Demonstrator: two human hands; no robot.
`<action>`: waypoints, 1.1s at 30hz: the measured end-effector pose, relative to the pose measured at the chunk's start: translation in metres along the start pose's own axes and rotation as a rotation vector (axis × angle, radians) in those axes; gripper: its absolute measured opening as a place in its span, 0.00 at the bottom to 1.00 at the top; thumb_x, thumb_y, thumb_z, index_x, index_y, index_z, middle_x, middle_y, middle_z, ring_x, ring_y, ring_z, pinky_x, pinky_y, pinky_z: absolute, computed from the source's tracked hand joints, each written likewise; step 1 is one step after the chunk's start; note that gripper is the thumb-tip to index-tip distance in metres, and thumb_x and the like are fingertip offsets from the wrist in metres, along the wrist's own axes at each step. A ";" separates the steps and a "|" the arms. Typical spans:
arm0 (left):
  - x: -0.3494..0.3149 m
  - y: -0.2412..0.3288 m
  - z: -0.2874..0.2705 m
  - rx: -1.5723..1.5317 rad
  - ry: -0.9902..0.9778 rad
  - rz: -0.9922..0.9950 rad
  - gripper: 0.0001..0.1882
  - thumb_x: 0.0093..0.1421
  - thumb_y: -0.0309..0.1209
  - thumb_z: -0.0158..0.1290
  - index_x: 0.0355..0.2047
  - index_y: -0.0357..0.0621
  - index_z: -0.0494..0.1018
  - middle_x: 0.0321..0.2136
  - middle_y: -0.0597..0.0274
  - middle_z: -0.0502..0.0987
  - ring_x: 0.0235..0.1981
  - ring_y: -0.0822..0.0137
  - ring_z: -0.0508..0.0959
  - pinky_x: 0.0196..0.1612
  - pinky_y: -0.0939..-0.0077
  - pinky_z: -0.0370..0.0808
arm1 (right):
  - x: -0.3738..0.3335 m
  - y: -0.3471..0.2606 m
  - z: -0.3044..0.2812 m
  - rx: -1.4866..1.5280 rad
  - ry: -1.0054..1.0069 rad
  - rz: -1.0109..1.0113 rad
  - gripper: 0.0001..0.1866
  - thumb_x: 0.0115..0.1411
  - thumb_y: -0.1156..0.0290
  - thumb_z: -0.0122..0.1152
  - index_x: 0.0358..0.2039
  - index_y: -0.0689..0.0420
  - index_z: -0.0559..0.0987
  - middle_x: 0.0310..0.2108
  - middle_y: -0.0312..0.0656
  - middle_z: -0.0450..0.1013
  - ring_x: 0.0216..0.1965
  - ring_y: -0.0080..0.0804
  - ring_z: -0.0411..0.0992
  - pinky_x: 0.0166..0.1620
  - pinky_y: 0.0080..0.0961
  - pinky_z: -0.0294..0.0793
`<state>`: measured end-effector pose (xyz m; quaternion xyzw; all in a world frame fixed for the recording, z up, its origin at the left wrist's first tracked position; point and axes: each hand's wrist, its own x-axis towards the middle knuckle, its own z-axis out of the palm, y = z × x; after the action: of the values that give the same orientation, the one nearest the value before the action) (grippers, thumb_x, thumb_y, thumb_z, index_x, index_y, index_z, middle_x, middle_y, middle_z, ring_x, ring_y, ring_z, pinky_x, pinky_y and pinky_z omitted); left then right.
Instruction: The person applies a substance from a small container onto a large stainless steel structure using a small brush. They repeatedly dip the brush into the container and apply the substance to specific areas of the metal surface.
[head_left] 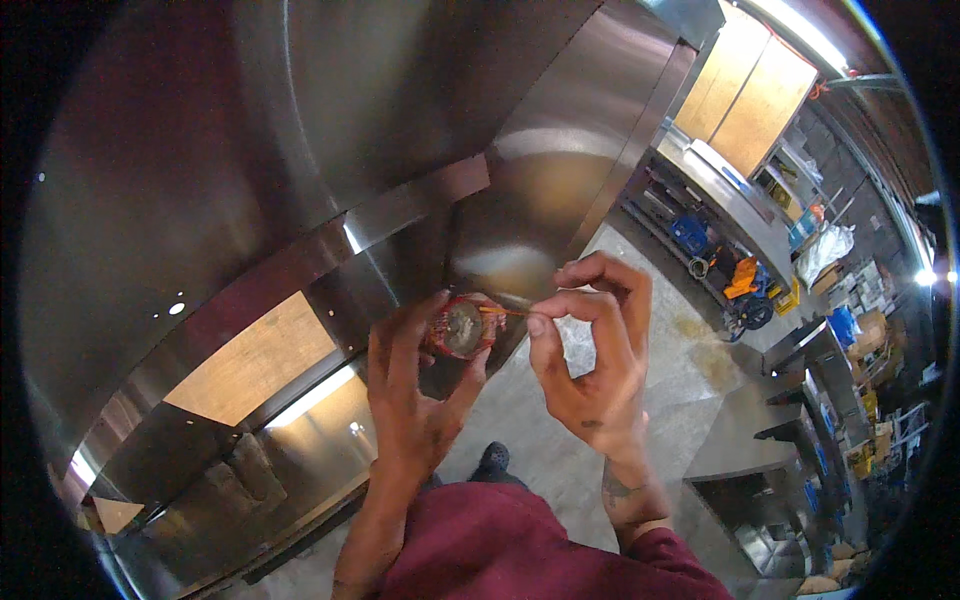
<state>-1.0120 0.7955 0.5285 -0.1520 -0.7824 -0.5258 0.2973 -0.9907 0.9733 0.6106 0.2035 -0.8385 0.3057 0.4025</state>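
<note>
My left hand (412, 395) is closed round a small round coil (463, 328) with a greyish middle and reddish, copper-coloured windings at its edge. Fingers and thumb grip it from opposite sides, and its exact kind is hard to make out. A thin orange-brown wire (513, 312) runs from the coil's right side. My right hand (603, 355) pinches the far end of that wire between thumb and forefinger, with the other fingers curled. Both hands are raised in front of my body, a short gap apart, beside a large stainless steel unit (560, 190).
Steel panels and a ledge (420, 205) fill the left and top. A workbench (735, 190) with blue and orange items on its lower shelf stands at the upper right. Steel equipment (760, 520) is at the lower right. Concrete floor (660, 390) shows beyond my right hand.
</note>
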 end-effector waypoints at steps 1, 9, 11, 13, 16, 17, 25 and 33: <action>0.001 0.001 0.002 0.013 0.011 0.058 0.37 0.58 0.29 0.76 0.68 0.47 0.76 0.57 0.52 0.79 0.51 0.58 0.82 0.50 0.65 0.83 | -0.001 0.000 -0.003 -0.004 -0.032 -0.010 0.10 0.63 0.84 0.73 0.43 0.57 0.86 0.59 0.51 0.69 0.52 0.43 0.76 0.54 0.39 0.80; 0.003 0.013 0.010 0.013 -0.063 0.035 0.38 0.57 0.28 0.76 0.68 0.50 0.77 0.59 0.52 0.78 0.50 0.59 0.83 0.49 0.66 0.84 | -0.009 0.016 -0.001 -0.062 -0.100 -0.073 0.14 0.62 0.79 0.77 0.48 0.59 0.86 0.58 0.50 0.70 0.56 0.50 0.73 0.54 0.41 0.81; 0.004 0.012 0.013 -0.009 -0.062 0.041 0.38 0.57 0.28 0.76 0.68 0.49 0.77 0.59 0.52 0.78 0.50 0.59 0.83 0.49 0.67 0.84 | -0.011 0.017 -0.002 -0.063 -0.087 -0.055 0.14 0.62 0.80 0.77 0.48 0.58 0.87 0.58 0.50 0.69 0.56 0.48 0.74 0.54 0.40 0.80; 0.005 0.012 0.012 -0.033 -0.067 0.041 0.38 0.57 0.28 0.76 0.68 0.49 0.78 0.60 0.52 0.77 0.50 0.60 0.83 0.49 0.68 0.84 | -0.012 0.016 -0.002 -0.032 -0.060 -0.017 0.15 0.61 0.81 0.77 0.48 0.56 0.88 0.57 0.48 0.69 0.55 0.44 0.75 0.53 0.38 0.80; 0.007 0.012 0.011 0.002 -0.057 0.051 0.38 0.57 0.27 0.76 0.68 0.48 0.77 0.61 0.50 0.77 0.51 0.58 0.83 0.49 0.68 0.84 | -0.009 0.017 -0.002 -0.056 -0.099 -0.052 0.16 0.61 0.81 0.78 0.49 0.57 0.88 0.57 0.47 0.69 0.53 0.42 0.75 0.54 0.37 0.79; 0.006 0.011 0.009 -0.002 -0.055 0.047 0.37 0.57 0.27 0.76 0.67 0.47 0.77 0.60 0.50 0.77 0.52 0.57 0.83 0.50 0.67 0.84 | -0.010 0.016 0.000 -0.042 -0.077 -0.042 0.15 0.61 0.82 0.77 0.48 0.57 0.88 0.57 0.46 0.69 0.53 0.42 0.75 0.55 0.37 0.79; 0.008 0.008 0.009 -0.017 -0.050 0.022 0.36 0.57 0.27 0.76 0.66 0.44 0.78 0.58 0.48 0.80 0.53 0.51 0.82 0.52 0.60 0.82 | 0.025 0.034 -0.004 -0.029 0.361 -0.050 0.09 0.72 0.85 0.64 0.48 0.59 0.78 0.58 0.48 0.67 0.53 0.37 0.78 0.54 0.34 0.81; 0.003 0.006 0.011 -0.154 -0.039 -0.069 0.37 0.56 0.27 0.76 0.66 0.43 0.77 0.57 0.51 0.78 0.54 0.54 0.80 0.54 0.61 0.81 | 0.121 0.080 -0.006 -0.156 0.860 -0.199 0.06 0.79 0.76 0.59 0.51 0.63 0.73 0.59 0.47 0.65 0.49 0.30 0.78 0.54 0.29 0.82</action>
<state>-1.0142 0.8075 0.5316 -0.1576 -0.7498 -0.5914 0.2513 -1.1061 1.0238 0.6822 0.1064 -0.5918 0.2580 0.7563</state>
